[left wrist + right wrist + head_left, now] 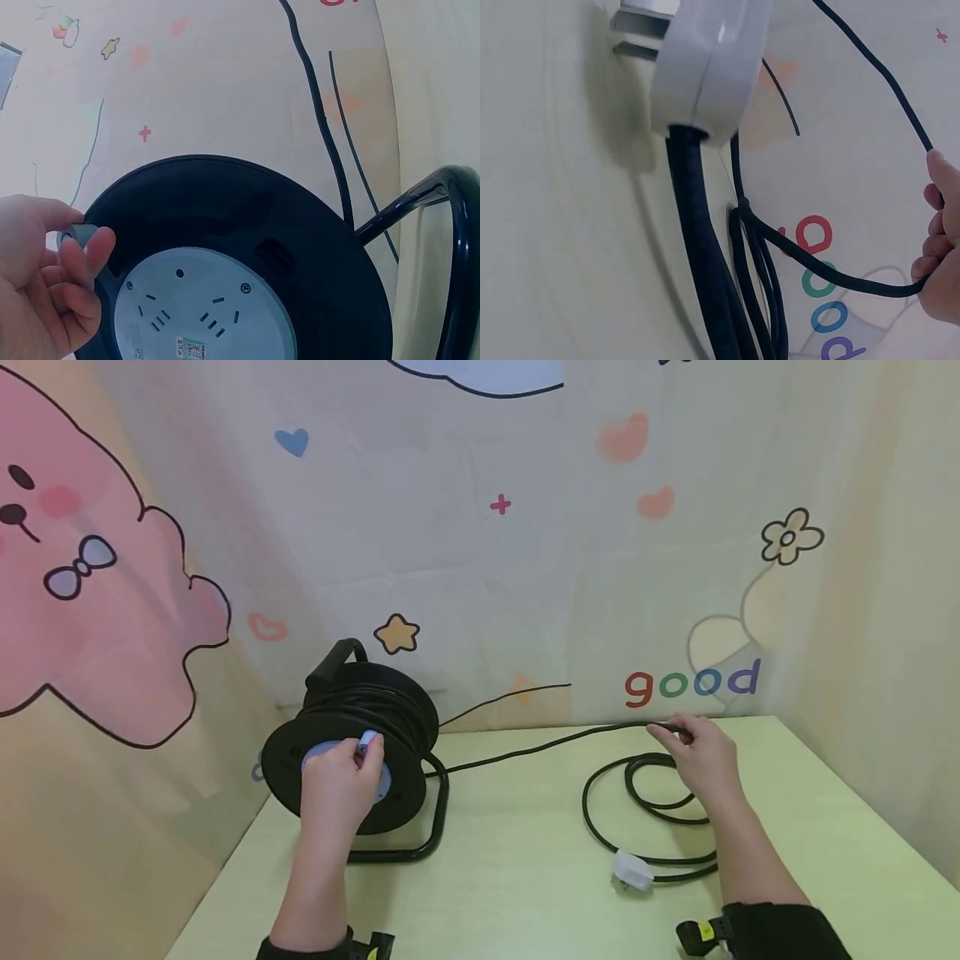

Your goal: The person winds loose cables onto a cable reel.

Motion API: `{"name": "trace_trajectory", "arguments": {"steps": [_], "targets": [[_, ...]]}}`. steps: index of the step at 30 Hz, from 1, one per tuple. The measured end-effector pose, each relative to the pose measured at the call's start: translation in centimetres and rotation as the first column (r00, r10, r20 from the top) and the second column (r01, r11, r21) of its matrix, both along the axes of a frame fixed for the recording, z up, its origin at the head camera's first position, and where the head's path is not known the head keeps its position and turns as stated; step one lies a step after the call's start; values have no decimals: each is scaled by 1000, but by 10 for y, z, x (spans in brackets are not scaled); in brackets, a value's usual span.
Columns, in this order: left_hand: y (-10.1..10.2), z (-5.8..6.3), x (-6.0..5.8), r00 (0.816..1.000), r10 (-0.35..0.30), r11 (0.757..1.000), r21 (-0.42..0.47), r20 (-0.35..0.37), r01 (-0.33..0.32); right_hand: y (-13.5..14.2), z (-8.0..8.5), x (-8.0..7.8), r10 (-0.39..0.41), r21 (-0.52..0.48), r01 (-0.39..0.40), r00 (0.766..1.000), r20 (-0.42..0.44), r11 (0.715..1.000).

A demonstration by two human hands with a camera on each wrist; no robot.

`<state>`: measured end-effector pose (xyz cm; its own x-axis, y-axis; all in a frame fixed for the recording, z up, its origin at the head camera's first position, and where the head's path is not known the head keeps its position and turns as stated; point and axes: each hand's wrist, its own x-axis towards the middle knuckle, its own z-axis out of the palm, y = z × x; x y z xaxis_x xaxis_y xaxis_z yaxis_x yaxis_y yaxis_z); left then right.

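Note:
At the left of the table stands a black cable reel (285, 764) wound with black cable, its round socket plate (202, 300) facing the person. My left hand (341, 777) pinches the small grey-blue crank knob (79, 234) near the rim of the reel's front disc. On the right, my right hand (701, 756) grips the black cable (555, 743), which runs from the reel across to it, lifted above the table at the hand. Beyond that hand the cable lies in loose loops (588, 802) on the table. A white plug (633, 870) with metal prongs ends it.
The reel rests on a black tube frame (397, 855) with a carrying handle (333, 664) on top. Behind the pale green table (510, 843) hangs a printed curtain (450, 543). Its folds also close off the left and right sides.

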<state>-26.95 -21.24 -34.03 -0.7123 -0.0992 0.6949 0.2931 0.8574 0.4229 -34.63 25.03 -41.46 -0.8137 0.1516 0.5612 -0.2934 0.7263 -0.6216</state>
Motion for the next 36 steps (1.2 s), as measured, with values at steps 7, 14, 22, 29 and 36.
{"name": "trace_trajectory", "arguments": {"steps": [7, 14, 22, 29, 36], "targets": [[1, -1, 0, 1000, -5, 1000, -4, -11, 5, -5, 3, 1, -22, -31, 22, 1000, 8, 999], [3, -2, 1, 1000, -16, 1000, -16, 3, 17, -9, 4, 1, -16, -82, 19, 999, 43, 996], [6, -4, -1, 999, -45, 999, -24, 12, 46, -17, 6, 4, 2, -122, 8, 997, 81, 992], [8, -6, -1, 996, -56, 998, -16, 72, 57, -25, 7, 5, 22, -138, -9, 995, 94, 990], [12, -6, -2, 983, -74, 996, -34, 167, 80, -35, 7, 4, 56, -152, -40, 994, 98, 988]]}}
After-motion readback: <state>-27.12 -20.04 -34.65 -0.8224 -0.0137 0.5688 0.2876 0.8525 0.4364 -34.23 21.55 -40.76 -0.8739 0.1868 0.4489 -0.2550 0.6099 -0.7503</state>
